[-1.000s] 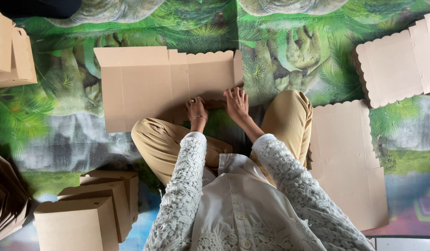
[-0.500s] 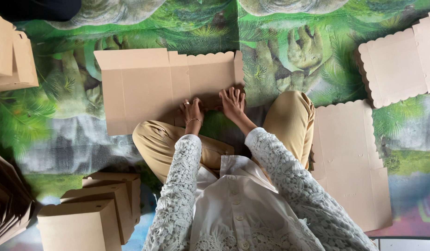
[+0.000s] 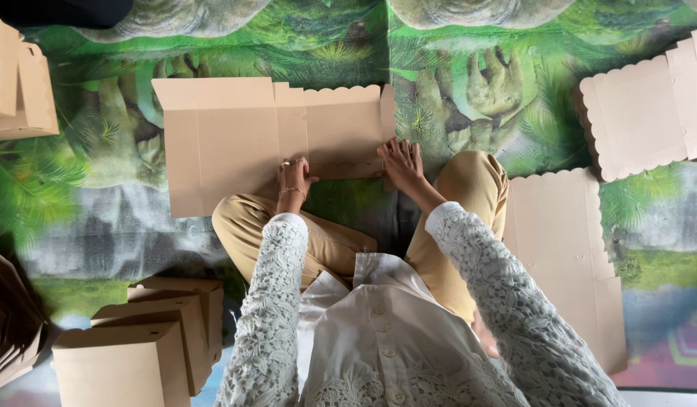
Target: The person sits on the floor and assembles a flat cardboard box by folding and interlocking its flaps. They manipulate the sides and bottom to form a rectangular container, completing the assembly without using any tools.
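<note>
A flat, unfolded brown cardboard box blank (image 3: 235, 136) with a scalloped top edge lies on the green printed floor mat in front of my crossed legs. My left hand (image 3: 292, 178) presses on its lower edge near the middle, fingers curled onto the board. My right hand (image 3: 400, 162) rests with fingers spread on the blank's lower right corner. Both sleeves are white lace.
Folded cardboard boxes (image 3: 148, 339) stand at my lower left, with more stacked pieces (image 3: 9, 339) at the far left edge. Flat scalloped blanks lie at the right (image 3: 563, 256) and upper right (image 3: 642, 113). More cardboard (image 3: 20, 83) sits at the upper left.
My two hands have moved apart along the blank's lower edge, the left going left and the right going right. The blank stays in place.
</note>
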